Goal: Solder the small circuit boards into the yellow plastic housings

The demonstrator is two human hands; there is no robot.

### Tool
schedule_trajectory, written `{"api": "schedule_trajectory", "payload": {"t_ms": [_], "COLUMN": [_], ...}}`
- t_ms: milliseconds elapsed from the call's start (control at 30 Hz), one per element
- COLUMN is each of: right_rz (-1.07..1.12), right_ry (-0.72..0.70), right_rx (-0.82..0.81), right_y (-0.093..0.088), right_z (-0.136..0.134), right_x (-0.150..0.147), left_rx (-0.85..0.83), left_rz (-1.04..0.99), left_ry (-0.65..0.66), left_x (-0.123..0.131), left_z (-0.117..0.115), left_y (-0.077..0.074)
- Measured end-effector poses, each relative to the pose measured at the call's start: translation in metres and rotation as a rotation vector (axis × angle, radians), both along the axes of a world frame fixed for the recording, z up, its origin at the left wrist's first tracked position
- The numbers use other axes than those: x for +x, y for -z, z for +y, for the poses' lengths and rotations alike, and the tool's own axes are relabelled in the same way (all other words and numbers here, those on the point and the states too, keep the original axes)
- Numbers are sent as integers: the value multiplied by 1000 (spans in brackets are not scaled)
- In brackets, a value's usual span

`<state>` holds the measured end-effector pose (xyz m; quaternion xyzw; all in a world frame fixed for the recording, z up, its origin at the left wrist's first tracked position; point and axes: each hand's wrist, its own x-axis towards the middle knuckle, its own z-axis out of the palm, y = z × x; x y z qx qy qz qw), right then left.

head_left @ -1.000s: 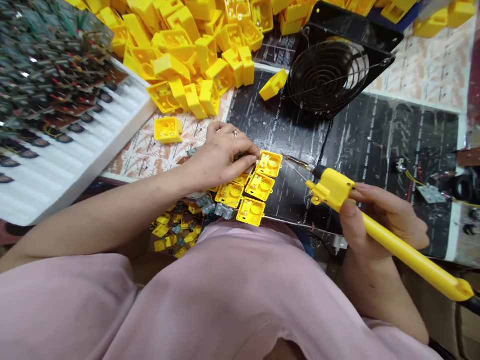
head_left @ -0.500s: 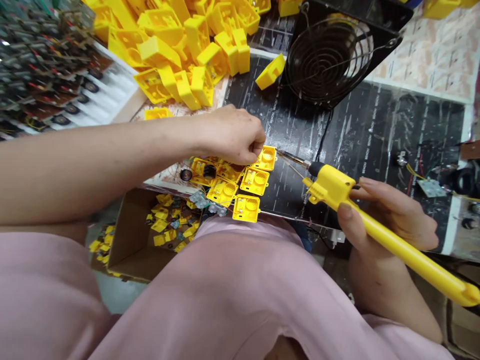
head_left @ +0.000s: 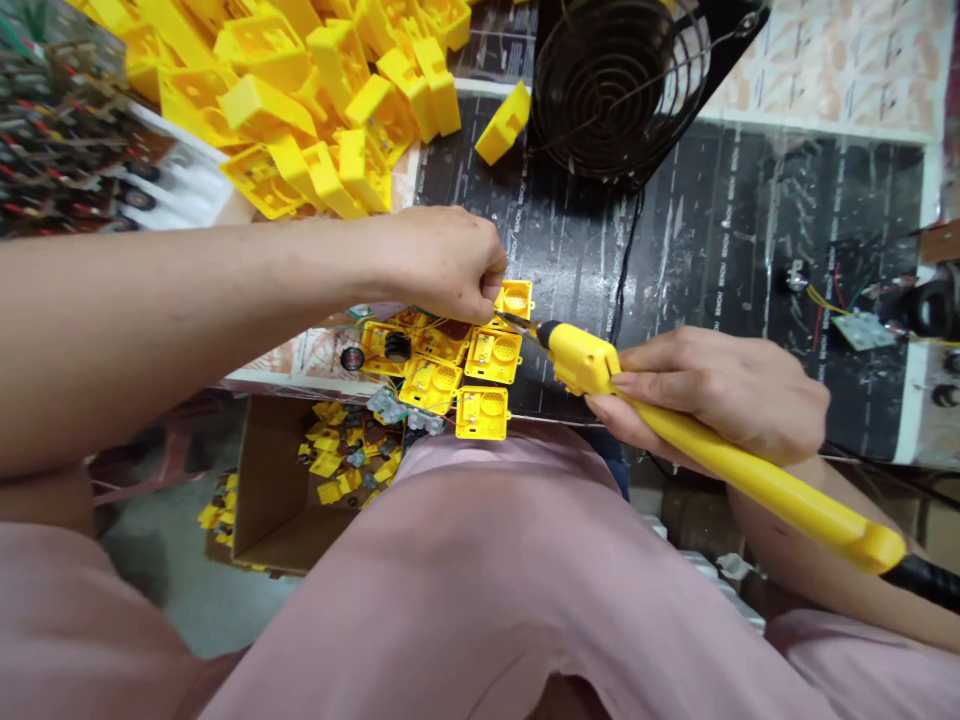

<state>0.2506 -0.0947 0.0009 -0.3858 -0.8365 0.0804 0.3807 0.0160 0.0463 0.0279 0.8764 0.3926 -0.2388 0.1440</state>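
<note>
My left hand (head_left: pixel 442 262) is closed in a pinch at the edge of a small open yellow case (head_left: pixel 514 299); what its fingertips hold is too small to make out. My right hand (head_left: pixel 720 390) grips a yellow soldering iron (head_left: pixel 675 430) like a pen, its metal tip touching the spot by the left fingertips. Several more open yellow cases (head_left: pixel 450 370) with wires lie in a cluster at the near edge of the black mat (head_left: pixel 750 250).
A heap of yellow plastic housings (head_left: pixel 315 90) fills the far left. A black fan (head_left: pixel 615 80) stands at the back. Circuit boards (head_left: pixel 52 140) lie on a white tray at far left. A cardboard box (head_left: pixel 277 500) of small parts sits below the bench edge.
My right hand has brought the soldering iron leftwards, so its tip now meets the case at my left fingertips. The view has shifted slightly.
</note>
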Motion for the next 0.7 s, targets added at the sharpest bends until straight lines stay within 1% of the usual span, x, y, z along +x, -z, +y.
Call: {"api": "schedule_trajectory", "payload": {"t_ms": [67,100,167,233,333,500,600,700], "right_rz": [-24,-34,-36,-27,-23,-91,-82,-75], "right_ry": [-116,-153,-179,-194,-197,-236,-257,-182], "right_rx": [83,96,75,68,63,28,40,-13], "right_y": [-7,-10,-14,-16,-17,-19,-22,-25], "right_z": [8,12,16,17,16,16,15,10], "right_x": [-2,-2,-1,2,4,3,7,14], "left_rx": [0,-5,-11,-3,1,-74,-60,-39], "left_rz": [-105,-153,-202,-205,-158,-83,-3,76], "left_ry": [60,86,115,130,101,-76,-91,-80], "left_x": [-8,-13,-18,-19,-14,-1,5,10], "left_z": [6,9,13,15,12,7,3,-1], "left_y": [8,13,18,20,15,6,0,-6]}}
